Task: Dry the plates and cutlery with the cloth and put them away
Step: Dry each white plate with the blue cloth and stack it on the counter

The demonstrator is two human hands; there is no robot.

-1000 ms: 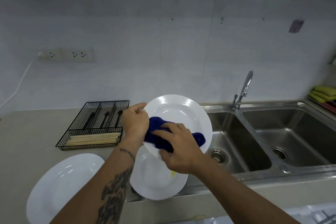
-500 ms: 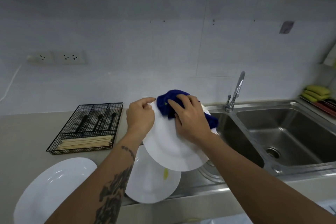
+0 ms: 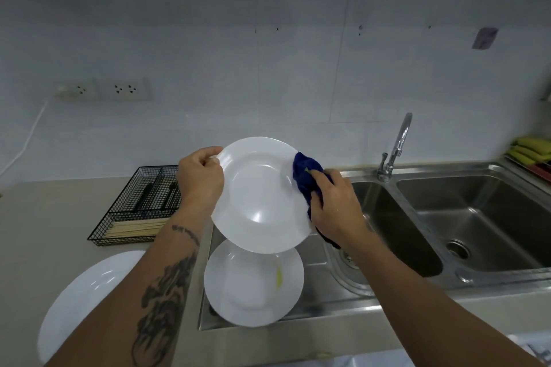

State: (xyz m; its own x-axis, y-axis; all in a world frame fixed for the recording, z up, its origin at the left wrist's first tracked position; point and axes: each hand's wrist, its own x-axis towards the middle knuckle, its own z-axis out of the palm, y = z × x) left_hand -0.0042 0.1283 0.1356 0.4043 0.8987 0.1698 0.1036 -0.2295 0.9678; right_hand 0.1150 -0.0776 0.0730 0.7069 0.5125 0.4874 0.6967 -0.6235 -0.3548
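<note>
Drying 1 white plate over the sink drainer.

My left hand (image 3: 200, 177) pinches the held plate (image 3: 256, 197) at its left rim; my right hand (image 3: 335, 205) grips the blue cloth (image 3: 307, 176) against its right rim, above a second plate (image 3: 247, 283).

white plate (image 3: 256, 197), dark blue cloth (image 3: 307, 176), black wire basket (image 3: 119, 217), yellow-green sponges (image 3: 532, 150)

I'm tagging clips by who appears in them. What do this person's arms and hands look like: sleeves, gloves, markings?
Both forearms are bare: no sleeves or gloves show. The left forearm bears a large dark tattoo, with a small line of dark script near the wrist. The left hand and right hand show no rings or watch.
</note>
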